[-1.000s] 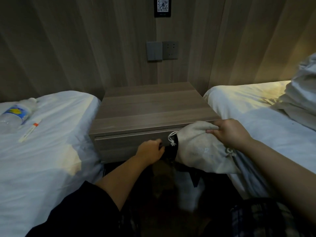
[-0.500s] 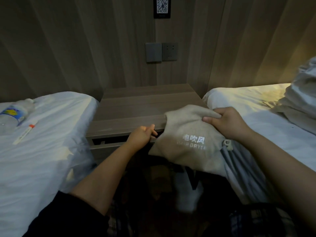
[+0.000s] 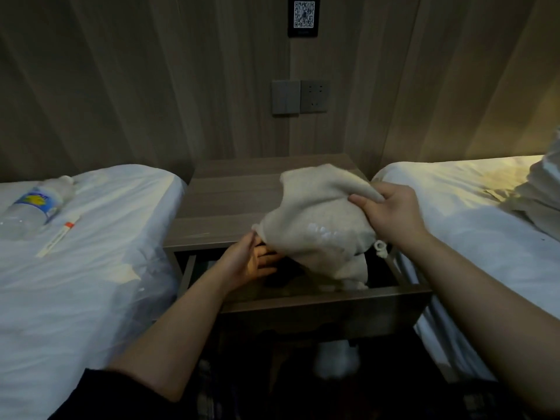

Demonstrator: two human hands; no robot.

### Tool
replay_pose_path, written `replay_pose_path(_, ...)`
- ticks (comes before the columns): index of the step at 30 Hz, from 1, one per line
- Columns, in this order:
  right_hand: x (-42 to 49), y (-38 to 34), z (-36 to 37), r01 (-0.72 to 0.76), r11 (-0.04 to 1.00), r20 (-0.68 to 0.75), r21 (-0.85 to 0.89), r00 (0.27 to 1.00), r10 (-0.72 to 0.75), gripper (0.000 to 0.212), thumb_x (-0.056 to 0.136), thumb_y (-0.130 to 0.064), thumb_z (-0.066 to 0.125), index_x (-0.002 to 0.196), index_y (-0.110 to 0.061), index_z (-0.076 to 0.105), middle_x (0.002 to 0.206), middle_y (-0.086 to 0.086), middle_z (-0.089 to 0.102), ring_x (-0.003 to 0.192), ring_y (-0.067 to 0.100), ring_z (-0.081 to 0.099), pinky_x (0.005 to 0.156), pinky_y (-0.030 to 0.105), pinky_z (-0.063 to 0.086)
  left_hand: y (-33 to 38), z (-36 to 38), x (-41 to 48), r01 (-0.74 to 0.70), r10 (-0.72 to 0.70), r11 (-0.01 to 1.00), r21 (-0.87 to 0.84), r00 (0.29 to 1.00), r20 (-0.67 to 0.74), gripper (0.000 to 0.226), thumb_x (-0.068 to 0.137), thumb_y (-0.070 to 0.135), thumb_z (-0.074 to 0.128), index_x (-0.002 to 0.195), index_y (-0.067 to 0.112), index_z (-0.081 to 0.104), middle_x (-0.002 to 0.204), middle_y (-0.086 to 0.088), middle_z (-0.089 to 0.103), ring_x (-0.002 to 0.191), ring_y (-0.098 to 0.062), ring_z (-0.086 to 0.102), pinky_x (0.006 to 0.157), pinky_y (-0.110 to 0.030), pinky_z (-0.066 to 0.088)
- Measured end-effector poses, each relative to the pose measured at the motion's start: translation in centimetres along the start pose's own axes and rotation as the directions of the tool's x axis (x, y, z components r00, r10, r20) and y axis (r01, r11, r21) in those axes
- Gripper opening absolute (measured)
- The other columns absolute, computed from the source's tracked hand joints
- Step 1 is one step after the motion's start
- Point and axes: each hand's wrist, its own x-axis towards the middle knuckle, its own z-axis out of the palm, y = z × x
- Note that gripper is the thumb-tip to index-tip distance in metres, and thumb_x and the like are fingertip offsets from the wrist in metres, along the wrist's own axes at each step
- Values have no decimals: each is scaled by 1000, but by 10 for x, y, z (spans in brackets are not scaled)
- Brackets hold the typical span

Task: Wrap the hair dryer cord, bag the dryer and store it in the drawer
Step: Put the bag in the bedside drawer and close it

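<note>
One bag [image 3: 315,225], one open drawer [image 3: 318,295], two hands at work.

My right hand [image 3: 391,213] pinches the bag's upper fold, and its lower end dips into the drawer. My left hand [image 3: 251,265] lies spread, palm up, inside the drawer at the bag's left edge. The dryer is hidden in the cloth, and a dark shape beneath is too dim to read. Two beds crowd the nightstand [image 3: 227,201]; the left bed [image 3: 91,283] carries one bottle [image 3: 33,207] and one pen [image 3: 57,236].
</note>
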Motion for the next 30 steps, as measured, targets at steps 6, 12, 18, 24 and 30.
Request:
replay_pose_path(6,-19,20,23,342,920,273,-190,919,-285,34,81,-38,59,61,-10,61,57,8,61,57,24,59,53,40,47,-3,-1,-4,-118,120,972,205,993,4,43,97,48,25,118,22,53,107,-3,58,109,-22,52,98,-39,40)
replay_pose_path(12,-13,33,32,149,977,302,-153,948,-97,28,81,-28,65,65,-5,63,59,12,62,60,24,59,60,44,48,-3,-9,1,-274,200,822,499,960,198,67,77,47,58,137,32,32,126,7,52,122,-17,48,101,-39,43)
replay_pose_path(18,-16,42,39,385,893,247,-231,911,-329,35,84,-39,54,76,-9,69,69,8,68,65,24,64,55,42,50,-7,1,8,-253,151,822,510,961,233,79,60,39,79,127,32,38,122,9,53,114,-7,51,87,-21,46)
replay_pose_path(24,-21,53,45,490,800,150,-346,871,-468,39,91,-42,47,91,-9,69,75,10,68,65,27,65,49,36,50,-15,5,5,-317,222,737,596,948,230,74,69,10,79,126,28,36,112,21,49,104,4,51,71,-3,46)
replay_pose_path(30,-33,56,51,613,616,250,-494,779,-574,27,88,-29,53,92,-9,70,68,9,64,57,25,61,46,30,43,-33,-1,5,-328,266,687,648,944,196,77,66,-2,79,130,15,39,122,7,49,117,-9,49,91,-14,40)
